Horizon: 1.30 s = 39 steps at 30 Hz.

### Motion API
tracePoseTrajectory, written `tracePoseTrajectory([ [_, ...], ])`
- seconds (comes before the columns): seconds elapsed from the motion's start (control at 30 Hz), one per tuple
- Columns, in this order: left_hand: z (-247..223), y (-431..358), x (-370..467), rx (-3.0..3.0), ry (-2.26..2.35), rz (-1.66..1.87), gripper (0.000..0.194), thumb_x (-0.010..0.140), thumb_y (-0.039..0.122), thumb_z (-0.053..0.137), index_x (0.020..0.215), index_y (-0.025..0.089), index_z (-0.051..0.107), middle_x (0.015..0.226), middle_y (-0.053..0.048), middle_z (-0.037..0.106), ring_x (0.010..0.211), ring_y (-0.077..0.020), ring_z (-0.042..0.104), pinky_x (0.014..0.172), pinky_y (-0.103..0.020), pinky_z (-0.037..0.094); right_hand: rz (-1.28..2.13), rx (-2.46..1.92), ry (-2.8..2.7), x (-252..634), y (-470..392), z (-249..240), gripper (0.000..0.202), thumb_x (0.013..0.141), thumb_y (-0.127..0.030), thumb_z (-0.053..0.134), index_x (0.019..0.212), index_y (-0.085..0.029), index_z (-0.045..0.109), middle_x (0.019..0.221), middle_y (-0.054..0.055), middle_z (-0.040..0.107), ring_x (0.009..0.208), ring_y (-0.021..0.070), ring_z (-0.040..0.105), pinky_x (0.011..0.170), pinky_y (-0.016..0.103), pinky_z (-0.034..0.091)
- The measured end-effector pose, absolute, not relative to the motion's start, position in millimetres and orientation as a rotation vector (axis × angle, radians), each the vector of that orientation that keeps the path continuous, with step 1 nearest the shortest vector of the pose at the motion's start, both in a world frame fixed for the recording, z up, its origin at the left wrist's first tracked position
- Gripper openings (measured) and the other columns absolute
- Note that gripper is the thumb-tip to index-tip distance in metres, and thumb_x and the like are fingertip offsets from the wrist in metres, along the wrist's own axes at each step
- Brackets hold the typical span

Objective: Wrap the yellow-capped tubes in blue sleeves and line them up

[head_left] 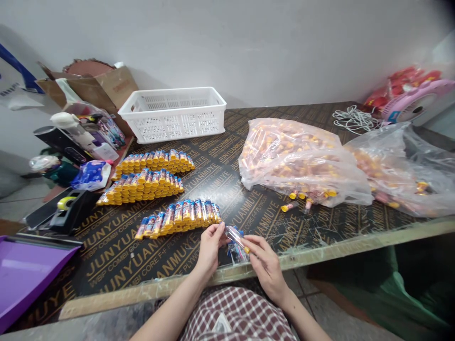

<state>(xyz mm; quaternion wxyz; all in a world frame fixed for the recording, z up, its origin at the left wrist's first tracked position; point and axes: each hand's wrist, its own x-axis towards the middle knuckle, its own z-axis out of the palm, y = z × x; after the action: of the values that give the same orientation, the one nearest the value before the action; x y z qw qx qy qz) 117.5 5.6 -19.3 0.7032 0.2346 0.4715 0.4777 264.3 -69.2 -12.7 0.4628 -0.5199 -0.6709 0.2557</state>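
Note:
Near the table's front edge, my left hand (212, 241) is closed on the upper end of a small clear tube (235, 235) with a yellow cap. The fingers of my right hand (262, 255) grip the capped lower end of that same tube. Under the tube lie blue-printed clear wrappers (239, 253), partly hidden by my hands. Just beyond my left hand stands a row of blue-labelled tubes with yellow caps (183, 215). Two more stacks of them (145, 187), (156, 162) sit farther back on the left.
A white basket (177, 124) stands at the back. Plastic bags of yellow-capped tubes (295, 158) fill the right side, with loose tubes (289, 206) in front. A tape dispenser (69, 210), purple dustpan (28, 274), bottles and pink fan (414, 106) flank the table.

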Motion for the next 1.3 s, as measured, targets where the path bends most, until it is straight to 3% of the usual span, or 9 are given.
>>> tracePoseTrajectory([
  [0.17,-9.1,3.3,116.3,0.556,0.93,0.982,0.038,0.06,0.03,0.079,0.088,0.015,0.059,0.067,-0.001,0.065,0.058,-0.0103,0.059,0.06,-0.023,0.049,0.719,-1.284,-1.642,263.3,-66.6,-22.6,0.042,0.083,-0.009,0.044,0.119,-0.027,0.056,0.107,0.006,0.055,0.099,0.0173,0.058,0.086,0.032,0.051],
  [0.27,-6.4,1.0,113.7,0.61,0.872,0.838,0.04,0.061,0.03,0.078,0.093,0.012,0.063,0.073,-0.005,0.067,0.061,-0.0123,0.06,0.062,-0.024,0.049,0.645,-1.324,-1.645,265.0,-63.4,-22.7,0.057,0.075,-0.007,0.05,0.128,-0.027,0.046,0.115,0.007,0.051,0.104,0.0205,0.056,0.09,0.037,0.049],
  [0.4,-4.5,-7.2,113.5,0.677,0.813,0.665,0.033,0.066,0.036,0.074,0.083,0.009,0.068,0.074,-0.008,0.067,0.062,-0.0118,0.059,0.062,-0.022,0.047,0.683,-1.243,-1.707,268.4,-60.5,-16.2,0.078,0.066,-0.007,0.051,0.138,-0.027,0.028,0.143,0.009,0.028,0.126,0.0273,0.039,0.1,0.046,0.04],
  [0.47,-3.6,-11.6,115.0,0.688,0.803,0.627,0.034,0.066,0.038,0.073,0.084,0.01,0.069,0.074,-0.008,0.066,0.061,-0.0111,0.058,0.06,-0.022,0.045,0.765,-1.177,-1.723,270.1,-60.3,-14.1,0.081,0.064,-0.007,0.049,0.139,-0.026,0.025,0.148,0.009,0.02,0.13,0.0279,0.035,0.101,0.046,0.039],
  [0.7,-2.7,-18.3,118.1,0.678,0.801,0.606,0.035,0.062,0.035,0.077,0.084,0.01,0.069,0.075,-0.007,0.066,0.062,-0.0118,0.058,0.06,-0.023,0.044,0.889,-1.083,-1.697,273.6,-63.9,-21.4,0.083,0.059,-0.005,0.048,0.138,-0.023,0.027,0.135,0.01,0.042,0.124,0.0253,0.044,0.102,0.042,0.041],
  [1.17,-0.2,-20.7,118.5,0.655,0.79,0.614,0.035,0.061,0.034,0.077,0.086,0.01,0.069,0.076,-0.008,0.067,0.063,-0.0123,0.058,0.06,-0.023,0.044,0.851,-1.059,-1.628,269.8,-64.8,-22.9,0.083,0.059,-0.006,0.048,0.137,-0.024,0.026,0.131,0.01,0.045,0.119,0.0244,0.049,0.098,0.041,0.044],
  [1.3,-2.3,-22.0,119.8,0.64,0.817,0.63,0.038,0.059,0.037,0.078,0.085,0.01,0.069,0.076,-0.009,0.068,0.063,-0.0137,0.06,0.061,-0.024,0.045,0.894,-1.072,-1.686,268.0,-64.9,-17.5,0.082,0.065,-0.011,0.051,0.139,-0.024,0.02,0.135,0.01,0.042,0.122,0.0239,0.046,0.101,0.041,0.042],
])
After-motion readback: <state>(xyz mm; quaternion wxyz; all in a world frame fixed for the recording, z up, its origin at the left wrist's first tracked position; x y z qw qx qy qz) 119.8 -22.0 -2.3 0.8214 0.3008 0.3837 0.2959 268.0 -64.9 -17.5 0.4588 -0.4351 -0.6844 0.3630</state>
